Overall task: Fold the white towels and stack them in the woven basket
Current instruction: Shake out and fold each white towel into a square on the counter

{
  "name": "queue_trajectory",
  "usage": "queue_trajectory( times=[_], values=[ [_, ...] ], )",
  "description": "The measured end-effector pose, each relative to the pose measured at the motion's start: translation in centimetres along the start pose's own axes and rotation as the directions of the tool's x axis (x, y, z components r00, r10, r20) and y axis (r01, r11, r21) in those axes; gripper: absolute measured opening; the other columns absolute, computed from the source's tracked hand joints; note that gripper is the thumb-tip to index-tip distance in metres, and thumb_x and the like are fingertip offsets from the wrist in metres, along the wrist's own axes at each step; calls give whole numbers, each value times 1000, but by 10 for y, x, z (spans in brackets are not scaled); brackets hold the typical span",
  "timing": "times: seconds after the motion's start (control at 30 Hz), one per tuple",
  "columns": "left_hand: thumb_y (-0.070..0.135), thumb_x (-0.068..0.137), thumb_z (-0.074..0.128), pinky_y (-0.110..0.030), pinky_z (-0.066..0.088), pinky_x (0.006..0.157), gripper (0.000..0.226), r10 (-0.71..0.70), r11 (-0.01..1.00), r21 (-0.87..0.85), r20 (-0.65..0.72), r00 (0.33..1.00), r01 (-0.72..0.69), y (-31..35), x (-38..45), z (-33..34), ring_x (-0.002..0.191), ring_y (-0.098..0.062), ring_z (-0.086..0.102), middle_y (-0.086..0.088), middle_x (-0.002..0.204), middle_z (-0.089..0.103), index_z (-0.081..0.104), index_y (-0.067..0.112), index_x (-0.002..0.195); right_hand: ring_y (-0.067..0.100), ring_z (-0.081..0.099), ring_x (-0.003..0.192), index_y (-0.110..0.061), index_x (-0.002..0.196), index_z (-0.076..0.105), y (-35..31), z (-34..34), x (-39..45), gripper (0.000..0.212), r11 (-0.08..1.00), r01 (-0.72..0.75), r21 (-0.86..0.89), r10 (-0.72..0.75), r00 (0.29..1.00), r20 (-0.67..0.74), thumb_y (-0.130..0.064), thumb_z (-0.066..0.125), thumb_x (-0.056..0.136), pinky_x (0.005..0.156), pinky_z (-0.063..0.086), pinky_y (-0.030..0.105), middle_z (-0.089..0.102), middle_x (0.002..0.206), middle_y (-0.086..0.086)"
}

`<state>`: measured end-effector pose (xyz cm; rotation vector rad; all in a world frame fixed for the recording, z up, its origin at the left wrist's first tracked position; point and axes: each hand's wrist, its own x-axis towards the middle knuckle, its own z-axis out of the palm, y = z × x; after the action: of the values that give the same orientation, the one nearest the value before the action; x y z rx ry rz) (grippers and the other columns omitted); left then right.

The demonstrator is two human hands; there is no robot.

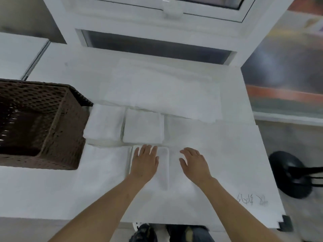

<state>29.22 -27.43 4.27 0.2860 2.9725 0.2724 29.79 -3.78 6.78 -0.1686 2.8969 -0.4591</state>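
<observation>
Left hand (144,161) lies flat, fingers straight, on a small folded white towel (161,172) near front of white bench (236,154). Right hand (194,162) just beside it, fingers relaxed & spread, over bare bench; can't tell if touching. Two more folded towels side by side just behind: left one (104,122), right one (144,127). Larger unfolded towel pile (162,89) further back. Brown woven basket (57,130) at bench's left, next to the left folded towel. Black stool base (290,173) on floor at right
</observation>
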Motion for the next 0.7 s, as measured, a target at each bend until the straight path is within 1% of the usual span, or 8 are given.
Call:
queue_trajectory(
  times=[0.1,0.17,0.23,0.33,0.5,0.6,0.7],
  values=[
    [35,99,51,-49,43,109,42,59,998,-19,-42,997,-60,25,27,-10,130,-27,55,-4,133,63,58,16,136,24,61,121,-19,128,66,25,-22,9,31,998,-56,13,58,993,-99,-27,60,99,92,53,41,65,131,-2],
    [34,97,56,-48,47,104,39,104,994,-14,-75,992,-105,42,47,-12,123,-27,60,-4,126,66,62,16,130,24,62,117,-18,125,68,43,-37,17,28,995,-93,30,96,985,-147,-24,63,97,89,55,41,66,127,-3],
    [34,95,59,-47,49,101,38,129,991,-14,-98,987,-131,60,70,-11,119,-26,62,-4,124,67,63,17,129,23,61,118,-18,125,67,64,-49,29,28,992,-119,39,124,978,-169,-23,62,97,89,55,40,65,128,-3],
    [34,95,60,-46,50,100,38,132,990,-34,-89,987,-135,91,107,-3,118,-25,63,-3,123,68,64,17,129,21,58,122,-19,128,64,101,-62,50,30,988,-151,32,154,979,-136,-25,57,100,90,54,37,63,131,-4],
    [33,96,61,-45,49,99,36,143,989,-31,-30,989,-144,142,172,14,119,-25,62,-2,124,68,65,17,128,22,57,122,-20,131,63,161,-75,90,31,990,-141,10,141,986,-91,-27,55,101,95,51,37,61,133,-3],
    [31,92,67,-43,50,95,31,132,989,-62,-46,990,-134,170,217,26,115,-24,64,-1,119,69,69,19,121,23,59,120,-19,130,64,195,-77,114,32,990,-138,10,139,987,-84,-27,57,100,96,51,39,63,132,-2],
    [29,93,66,-42,48,97,28,130,986,-102,-59,990,-135,195,258,36,116,-23,62,2,119,68,68,22,120,24,60,118,-20,127,66,225,-75,133,31,990,-139,11,140,987,-82,-27,59,98,95,51,40,64,129,-2]
  ],
)
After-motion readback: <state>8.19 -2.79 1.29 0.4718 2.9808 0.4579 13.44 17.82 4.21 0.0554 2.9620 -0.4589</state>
